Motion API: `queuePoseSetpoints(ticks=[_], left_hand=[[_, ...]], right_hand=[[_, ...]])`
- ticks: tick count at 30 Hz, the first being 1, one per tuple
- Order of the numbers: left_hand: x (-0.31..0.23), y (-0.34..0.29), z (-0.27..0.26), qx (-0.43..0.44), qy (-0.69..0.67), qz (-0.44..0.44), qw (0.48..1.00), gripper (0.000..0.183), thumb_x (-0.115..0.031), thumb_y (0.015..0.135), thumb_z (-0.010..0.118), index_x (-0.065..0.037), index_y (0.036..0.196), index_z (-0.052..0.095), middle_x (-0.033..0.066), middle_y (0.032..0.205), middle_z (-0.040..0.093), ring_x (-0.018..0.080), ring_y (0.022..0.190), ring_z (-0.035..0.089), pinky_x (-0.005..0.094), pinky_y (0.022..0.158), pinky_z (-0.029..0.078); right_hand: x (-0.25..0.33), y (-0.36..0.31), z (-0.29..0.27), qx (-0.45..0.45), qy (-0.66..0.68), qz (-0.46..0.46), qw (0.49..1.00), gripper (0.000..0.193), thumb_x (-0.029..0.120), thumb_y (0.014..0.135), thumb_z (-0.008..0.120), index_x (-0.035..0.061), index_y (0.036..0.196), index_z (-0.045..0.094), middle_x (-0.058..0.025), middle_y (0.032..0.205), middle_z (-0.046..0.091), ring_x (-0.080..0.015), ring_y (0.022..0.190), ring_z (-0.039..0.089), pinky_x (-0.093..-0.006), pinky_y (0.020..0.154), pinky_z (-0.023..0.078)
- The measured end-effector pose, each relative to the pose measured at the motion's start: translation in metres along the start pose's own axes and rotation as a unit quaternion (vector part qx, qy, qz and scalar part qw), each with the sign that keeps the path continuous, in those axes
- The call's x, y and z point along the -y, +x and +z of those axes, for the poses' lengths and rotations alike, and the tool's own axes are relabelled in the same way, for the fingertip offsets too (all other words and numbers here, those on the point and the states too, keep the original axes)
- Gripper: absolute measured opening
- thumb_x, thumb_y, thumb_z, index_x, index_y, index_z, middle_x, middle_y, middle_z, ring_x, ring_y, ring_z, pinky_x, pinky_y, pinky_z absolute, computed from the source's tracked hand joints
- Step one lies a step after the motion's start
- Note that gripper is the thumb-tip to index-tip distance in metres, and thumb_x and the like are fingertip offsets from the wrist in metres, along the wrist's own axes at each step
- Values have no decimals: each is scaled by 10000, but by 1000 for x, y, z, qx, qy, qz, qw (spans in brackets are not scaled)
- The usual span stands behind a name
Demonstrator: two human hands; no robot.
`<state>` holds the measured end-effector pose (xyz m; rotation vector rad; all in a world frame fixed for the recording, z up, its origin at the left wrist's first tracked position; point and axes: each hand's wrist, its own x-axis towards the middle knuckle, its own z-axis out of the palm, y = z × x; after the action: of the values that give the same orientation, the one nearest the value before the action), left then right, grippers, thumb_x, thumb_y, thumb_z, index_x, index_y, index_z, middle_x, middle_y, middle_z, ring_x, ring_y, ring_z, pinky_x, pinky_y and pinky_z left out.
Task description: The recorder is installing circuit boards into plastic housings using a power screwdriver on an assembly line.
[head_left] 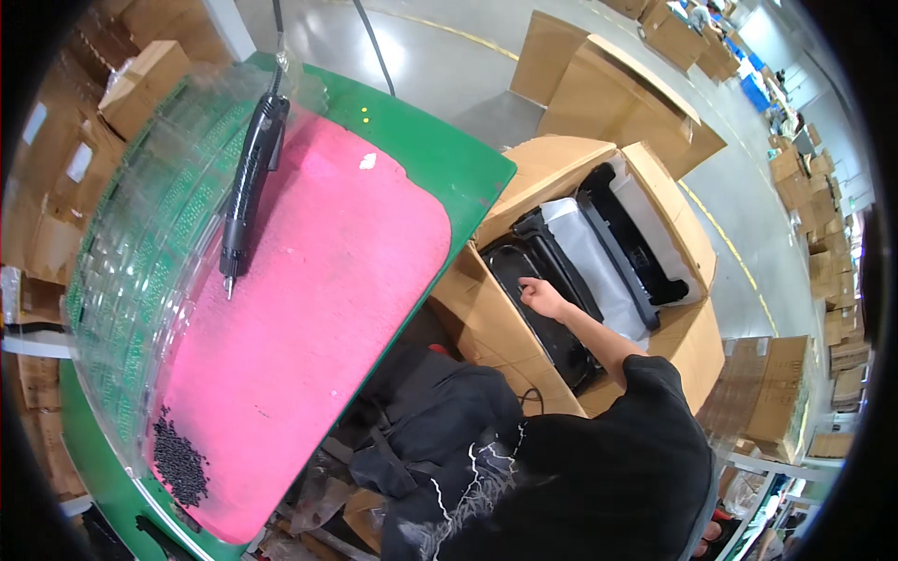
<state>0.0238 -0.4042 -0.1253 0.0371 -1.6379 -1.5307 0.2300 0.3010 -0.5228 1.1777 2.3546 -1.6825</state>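
Note:
My right hand [543, 297] reaches into an open cardboard box [508, 351] on the right. Its fingers are curled in against a black plastic panel [533, 313] at the box's near left side; the fingertips are partly hidden. Beside that panel stand more long black moulded parts [627, 238], with white foam sheet [585, 248] between them. My left hand is out of the picture. To the left, a black electric screwdriver [245, 182] hangs on its cable, bit downward, over a pink mat [309, 309].
The mat covers a green worktable [449, 168]. Small black screws [180, 463] lie piled at its near left corner. Clear plastic trays [154, 252] line the table's left side. An open carton [617, 103] stands beyond the box, and stacked cartons [762, 393] sit at the right.

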Motion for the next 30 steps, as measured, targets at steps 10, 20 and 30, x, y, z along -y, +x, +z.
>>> queuePoseSetpoints(ticks=[10,20,30], left_hand=[[10,-53,94,308,99,-9,946,202,-57,958,484,-4,1143,545,62,1076,520,163,966,523,267,864,426],[-37,-62,132,462,115,71,877,131,24,837,563,13,953,621,115,957,614,231,876,603,327,773,477],[-25,-71,210,599,30,152,786,152,-49,875,581,-20,1020,615,122,956,630,300,921,617,398,819,502]], right_hand=[[19,115,17,-208,-419,-113,877,270,255,797,664,-14,779,658,-180,749,678,-325,738,704,-435,671,555],[-21,-10,10,-104,-328,-133,929,255,223,779,676,-31,757,652,-151,718,681,-294,683,692,-396,625,538],[33,-108,-35,-307,-18,-141,941,187,93,823,596,-93,801,592,-106,703,619,-202,638,555,-380,593,452]])
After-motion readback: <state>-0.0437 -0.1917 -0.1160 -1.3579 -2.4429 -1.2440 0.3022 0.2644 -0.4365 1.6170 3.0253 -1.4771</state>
